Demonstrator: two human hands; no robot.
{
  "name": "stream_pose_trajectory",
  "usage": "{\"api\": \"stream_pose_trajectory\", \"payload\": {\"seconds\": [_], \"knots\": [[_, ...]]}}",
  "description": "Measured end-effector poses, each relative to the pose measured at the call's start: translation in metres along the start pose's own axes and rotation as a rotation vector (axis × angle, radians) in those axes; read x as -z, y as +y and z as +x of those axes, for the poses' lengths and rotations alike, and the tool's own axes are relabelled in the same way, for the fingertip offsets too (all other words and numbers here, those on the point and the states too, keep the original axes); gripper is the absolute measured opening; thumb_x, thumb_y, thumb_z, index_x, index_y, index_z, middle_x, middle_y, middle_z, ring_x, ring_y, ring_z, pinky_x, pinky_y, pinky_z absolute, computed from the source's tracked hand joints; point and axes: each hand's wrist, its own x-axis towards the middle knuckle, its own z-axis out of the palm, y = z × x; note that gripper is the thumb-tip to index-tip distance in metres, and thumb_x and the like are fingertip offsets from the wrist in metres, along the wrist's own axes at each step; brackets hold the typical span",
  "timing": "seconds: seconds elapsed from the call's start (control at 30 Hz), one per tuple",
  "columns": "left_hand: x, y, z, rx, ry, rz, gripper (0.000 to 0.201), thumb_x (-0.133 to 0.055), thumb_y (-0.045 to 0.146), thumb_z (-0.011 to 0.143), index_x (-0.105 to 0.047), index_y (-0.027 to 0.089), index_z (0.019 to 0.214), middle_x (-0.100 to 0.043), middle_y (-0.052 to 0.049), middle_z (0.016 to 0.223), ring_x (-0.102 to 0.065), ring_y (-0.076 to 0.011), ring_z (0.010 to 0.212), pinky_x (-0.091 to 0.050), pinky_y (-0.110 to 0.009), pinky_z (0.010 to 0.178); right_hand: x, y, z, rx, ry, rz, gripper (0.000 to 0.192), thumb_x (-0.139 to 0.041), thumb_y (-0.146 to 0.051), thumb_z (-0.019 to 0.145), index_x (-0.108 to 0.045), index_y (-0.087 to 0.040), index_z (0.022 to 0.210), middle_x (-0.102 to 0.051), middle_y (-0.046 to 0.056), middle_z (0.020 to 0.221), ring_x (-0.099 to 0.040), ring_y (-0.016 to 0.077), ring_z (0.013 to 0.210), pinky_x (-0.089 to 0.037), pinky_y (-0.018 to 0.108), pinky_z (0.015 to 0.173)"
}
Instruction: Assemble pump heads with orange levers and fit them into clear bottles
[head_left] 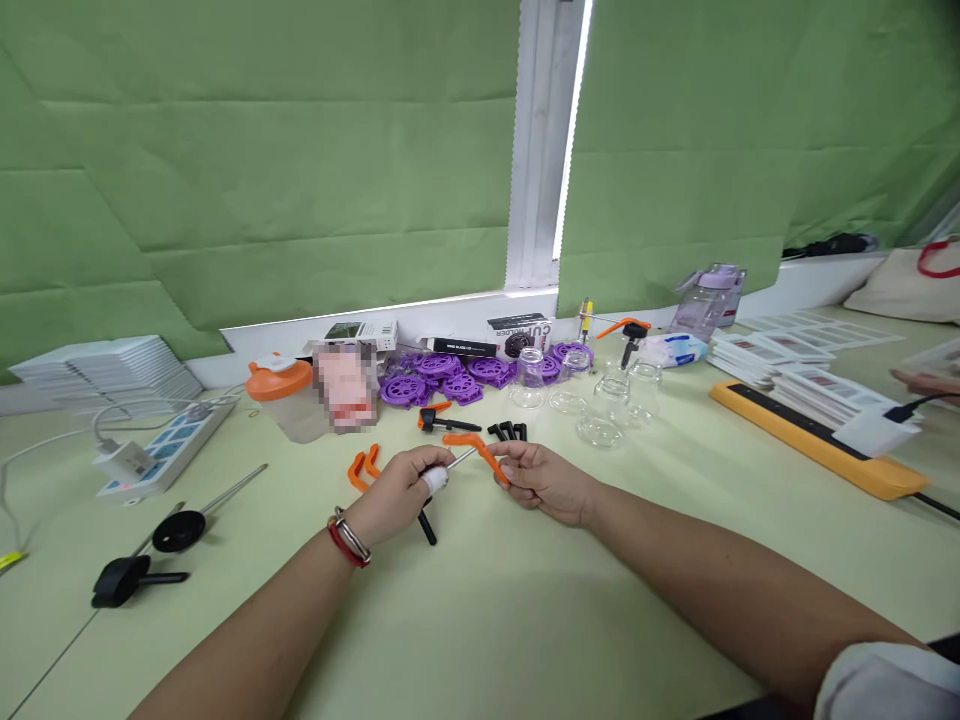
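My left hand (pixel 405 490) is closed around a thin metal rod (pixel 461 458) with a black handle end (pixel 427 527) sticking out below the fist; one fingertip is wrapped in white tape. My right hand (pixel 541 480) pinches an orange curved plastic lever (pixel 474 445). The rod's tip meets the lever between the two hands, just above the pale green table (pixel 525 620). Two more orange levers (pixel 361 466) lie left of my left hand. Small black pieces (pixel 508 431) sit just beyond my hands.
Purple gear-like discs (pixel 465 375) and clear glass jars (pixel 600 400) stand at the back. An orange-lidded cup (pixel 289 398), power strip (pixel 161 450) and black tools (pixel 139 575) are left. An orange-edged board (pixel 817 445), card stacks (pixel 757 355) and another person's hand (pixel 926 383) are right.
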Motion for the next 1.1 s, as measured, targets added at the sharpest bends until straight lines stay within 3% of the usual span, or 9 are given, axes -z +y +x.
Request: {"api": "stream_pose_trajectory", "payload": {"seconds": [0.13, 0.37, 0.53, 0.77, 0.9, 1.0, 1.1], "knots": [[-0.007, -0.004, 0.001, 0.007, -0.014, -0.062, 0.020, -0.046, 0.033, 0.084, -0.060, 0.020, 0.088, -0.054, 0.000, 0.075, -0.044, -0.0132, 0.065, -0.036, -0.025, 0.061, 0.002, 0.002, 0.001, -0.011, -0.030, -0.026, 0.047, -0.069, -0.033, 0.073, -0.056, -0.021, 0.117, -0.052, -0.003, 0.068, -0.024, 0.0031, 0.044, -0.010, 0.021, 0.045], [-0.018, -0.016, 0.006, 0.144, 0.106, -0.190, 0.020, -0.055, 0.037, 0.077, -0.053, 0.017, 0.078, -0.048, 0.003, 0.067, -0.039, -0.0099, 0.057, -0.032, -0.022, 0.053, 0.005, -0.001, 0.000, -0.004, -0.120, -0.017, 0.048, -0.068, -0.035, 0.075, -0.058, -0.023, 0.121, -0.048, -0.002, 0.070, -0.022, 0.0032, 0.046, -0.009, 0.023, 0.046], [-0.020, -0.020, 0.008, 0.192, 0.148, -0.163, 0.028, -0.060, 0.043, 0.072, -0.052, 0.018, 0.079, -0.049, 0.003, 0.068, -0.042, -0.0111, 0.057, -0.033, -0.023, 0.052, 0.007, 0.002, 0.000, 0.012, -0.142, 0.002, 0.047, -0.069, -0.034, 0.076, -0.059, -0.022, 0.120, -0.047, -0.002, 0.069, -0.023, 0.0034, 0.047, -0.010, 0.022, 0.046], [-0.016, -0.022, 0.008, 0.048, 0.124, 0.061, 0.030, -0.051, 0.043, 0.080, -0.056, 0.018, 0.063, -0.048, -0.001, 0.073, -0.048, -0.0156, 0.066, -0.039, -0.029, 0.064, 0.009, 0.004, 0.001, 0.010, -0.147, 0.037, 0.045, -0.069, -0.032, 0.077, -0.059, -0.022, 0.119, -0.047, -0.002, 0.069, -0.024, 0.0030, 0.047, -0.010, 0.021, 0.045], [-0.019, -0.023, 0.009, -0.030, 0.137, 0.120, 0.031, -0.046, 0.040, 0.084, -0.058, 0.018, 0.066, -0.046, -0.001, 0.072, -0.046, -0.0155, 0.065, -0.039, -0.029, 0.064, 0.005, 0.002, -0.001, 0.012, -0.128, 0.007, 0.052, -0.067, -0.030, 0.078, -0.052, -0.026, 0.127, -0.049, -0.003, 0.068, -0.024, 0.0036, 0.046, -0.011, 0.021, 0.044], [-0.022, -0.025, 0.008, -0.037, 0.190, 0.114, 0.026, -0.050, 0.039, 0.083, -0.059, 0.018, 0.071, -0.049, -0.001, 0.072, -0.048, -0.0158, 0.067, -0.039, -0.029, 0.064, 0.001, 0.002, -0.002, 0.018, -0.127, -0.024, 0.061, -0.066, -0.028, 0.078, -0.043, -0.029, 0.134, -0.049, -0.004, 0.067, -0.024, 0.0042, 0.046, -0.012, 0.021, 0.044], [-0.022, -0.028, 0.007, 0.010, 0.257, 0.065, 0.020, -0.057, 0.038, 0.078, -0.058, 0.019, 0.075, -0.052, 0.000, 0.070, -0.048, -0.0151, 0.065, -0.039, -0.027, 0.060, -0.001, 0.002, -0.003, 0.018, -0.114, -0.037, 0.055, -0.065, -0.032, 0.079, -0.047, -0.027, 0.131, -0.048, -0.003, 0.067, -0.022, 0.0040, 0.046, -0.011, 0.021, 0.044]]}}
